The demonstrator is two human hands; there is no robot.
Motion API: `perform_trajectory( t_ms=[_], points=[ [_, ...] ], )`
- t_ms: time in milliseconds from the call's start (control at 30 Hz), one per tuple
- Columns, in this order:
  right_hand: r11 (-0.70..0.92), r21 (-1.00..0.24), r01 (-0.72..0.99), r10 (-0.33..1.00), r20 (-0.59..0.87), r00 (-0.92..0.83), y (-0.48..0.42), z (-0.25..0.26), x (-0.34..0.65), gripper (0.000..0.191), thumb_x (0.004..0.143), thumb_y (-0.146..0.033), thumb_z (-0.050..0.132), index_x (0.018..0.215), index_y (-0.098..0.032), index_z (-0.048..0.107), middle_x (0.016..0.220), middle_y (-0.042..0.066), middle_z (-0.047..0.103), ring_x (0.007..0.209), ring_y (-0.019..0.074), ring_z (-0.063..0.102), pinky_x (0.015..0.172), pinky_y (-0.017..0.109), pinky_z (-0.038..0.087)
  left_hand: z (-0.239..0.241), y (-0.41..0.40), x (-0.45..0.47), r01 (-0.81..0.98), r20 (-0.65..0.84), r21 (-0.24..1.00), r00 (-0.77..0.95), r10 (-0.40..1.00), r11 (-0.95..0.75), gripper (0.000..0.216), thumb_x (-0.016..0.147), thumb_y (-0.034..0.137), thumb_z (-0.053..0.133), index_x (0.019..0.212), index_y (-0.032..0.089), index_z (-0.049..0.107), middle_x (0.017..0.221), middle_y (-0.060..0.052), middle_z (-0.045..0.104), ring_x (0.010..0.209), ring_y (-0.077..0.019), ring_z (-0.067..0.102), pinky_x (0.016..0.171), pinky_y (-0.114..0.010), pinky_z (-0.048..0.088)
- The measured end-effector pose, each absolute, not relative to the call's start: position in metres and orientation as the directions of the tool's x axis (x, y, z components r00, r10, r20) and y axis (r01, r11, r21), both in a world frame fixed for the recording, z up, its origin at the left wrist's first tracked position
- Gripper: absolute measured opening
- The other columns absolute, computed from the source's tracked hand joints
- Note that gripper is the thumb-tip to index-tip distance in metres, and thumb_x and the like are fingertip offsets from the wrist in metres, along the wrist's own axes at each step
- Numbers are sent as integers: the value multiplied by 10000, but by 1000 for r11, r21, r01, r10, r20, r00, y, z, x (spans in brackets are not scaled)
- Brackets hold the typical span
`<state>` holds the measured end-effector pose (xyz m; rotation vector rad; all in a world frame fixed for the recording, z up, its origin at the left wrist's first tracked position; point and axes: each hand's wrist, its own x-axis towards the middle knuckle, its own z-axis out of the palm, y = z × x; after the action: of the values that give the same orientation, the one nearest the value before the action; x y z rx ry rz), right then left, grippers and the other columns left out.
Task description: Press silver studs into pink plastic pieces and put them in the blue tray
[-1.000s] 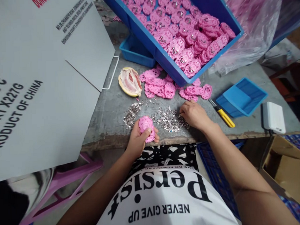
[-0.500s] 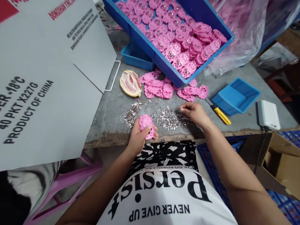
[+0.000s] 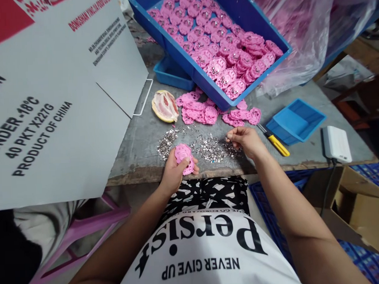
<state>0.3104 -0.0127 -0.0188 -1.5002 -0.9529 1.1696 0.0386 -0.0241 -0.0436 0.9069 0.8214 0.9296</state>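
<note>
My left hand (image 3: 173,171) grips a pink plastic piece (image 3: 184,156), oval with a scalloped, pierced edge, near the front edge of the table. Over the right end of a pile of small shiny metal parts (image 3: 210,148), my right hand (image 3: 243,140) has thumb and forefinger pinched together. Whatever is between those fingertips is too small to make out. A second heap of metal parts (image 3: 167,145) lies just left of the held piece. Behind the heaps, several more pink pieces (image 3: 197,110) are stacked loosely on the table.
A big blue crate (image 3: 212,85) of pink pieces with metal bits leans at the back. A cut pomelo (image 3: 165,105) lies left. To the right are a yellow-handled screwdriver (image 3: 278,145), a blue tray (image 3: 296,121) and a white device (image 3: 336,144). A large carton (image 3: 83,121) blocks the left side.
My right hand has lifted slightly, its fingertips still pinched above the metal parts. My left hand keeps hold of the pink piece. The whole view has shifted a little.
</note>
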Motion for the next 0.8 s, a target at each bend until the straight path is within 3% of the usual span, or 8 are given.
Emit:
perform_trajectory(
  t_ms=[300,367,433,500,567,667,800],
  points=[
    [-178,-980,92,958,-151,245,-16,-24,311,355,573,-410,863,777,-181,684,654,-26,612,494,80,427,482,248,320,-45,-23,38,-311,-185,896,387,903,317,552,823,352,757,1241,215,424,847,6,713,614,-161,695,566,-321,595],
    [-189,-968,166,963,-149,224,-16,-24,312,307,633,-401,814,806,-173,704,665,-17,621,515,92,434,512,261,329,-46,-22,38,-313,-186,894,389,902,319,561,821,353,759,1249,217,422,850,5,715,613,-165,696,565,-328,598],
    [-202,-918,342,966,-129,223,-15,-21,315,235,723,-353,741,864,-165,737,705,6,657,558,116,473,562,280,359,-47,-22,37,-315,-185,894,388,903,319,560,822,355,761,1248,219,425,849,4,716,612,-168,698,563,-330,599],
    [-204,-768,607,967,-61,248,-15,-18,320,189,791,-265,675,923,-163,764,823,49,712,659,158,556,643,305,403,-47,-22,37,-314,-187,893,389,902,321,559,822,359,763,1245,220,427,847,3,716,613,-171,700,558,-329,599],
    [-207,-525,825,969,3,245,-16,-15,324,208,824,-205,651,983,-160,778,991,103,737,820,217,629,735,333,435,-47,-22,37,-313,-192,892,390,901,326,562,820,360,765,1246,219,427,844,2,716,610,-171,699,554,-326,597],
    [-198,-243,950,980,-20,199,-19,-15,323,248,868,-187,626,1067,-147,770,1109,163,720,1003,294,650,816,364,451,-46,-21,38,-316,-193,890,392,899,329,568,820,357,767,1251,218,425,842,2,716,609,-170,698,551,-321,596],
    [-157,-167,973,988,-43,152,-22,-21,312,227,905,-159,550,1006,-168,753,1042,150,731,1010,300,655,812,365,454,-47,-21,37,-313,-185,894,395,900,321,581,820,371,769,1257,215,419,845,-3,722,617,-175,706,556,-323,601]
  ],
)
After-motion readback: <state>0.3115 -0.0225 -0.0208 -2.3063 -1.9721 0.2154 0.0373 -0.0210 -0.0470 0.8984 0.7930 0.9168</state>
